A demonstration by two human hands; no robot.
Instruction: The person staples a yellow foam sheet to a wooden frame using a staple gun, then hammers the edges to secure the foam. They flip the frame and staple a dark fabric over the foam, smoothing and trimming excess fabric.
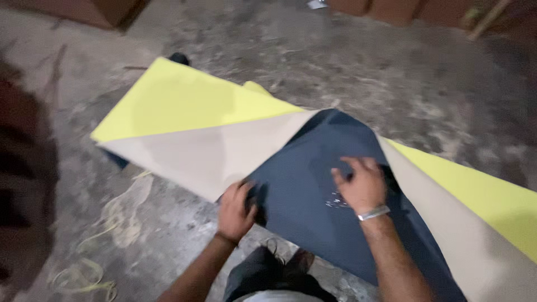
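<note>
We look down past our own arms at a large sheet (pixel 184 106) lying over a rough concrete floor (pixel 391 72); it is yellow on top and beige underneath, and it has been peeled back to bare a dark blue sheet (pixel 302 184) beneath it. Our left hand (pixel 235 210) is closed on the folded-back beige corner near its lowest point, with the fingers curled over the edge; the fingertips are hidden behind the fold, so we cannot see how far they wrap. Our right hand (pixel 361 184) lies flat and open on the dark blue sheet, fingers spread and pointing away from us, with a pale band (pixel 373 213) around the wrist. Just below that hand sits a small glinting mark or object on the blue surface, too blurred to name. A second yellow and beige flap (pixel 481 223) runs off the right edge, cut off by the frame. The whole view is smeared by motion. At the left a dark reddish shape (pixel 25 184) is too blurred to identify, and pale yellowish strips (pixel 84 274) lie on the floor near it. Between our arms we can see dark trousers and a shoe (pixel 296 260), partly hidden. Brown shapes (pixel 391 8) along the top edge are cut off.
</note>
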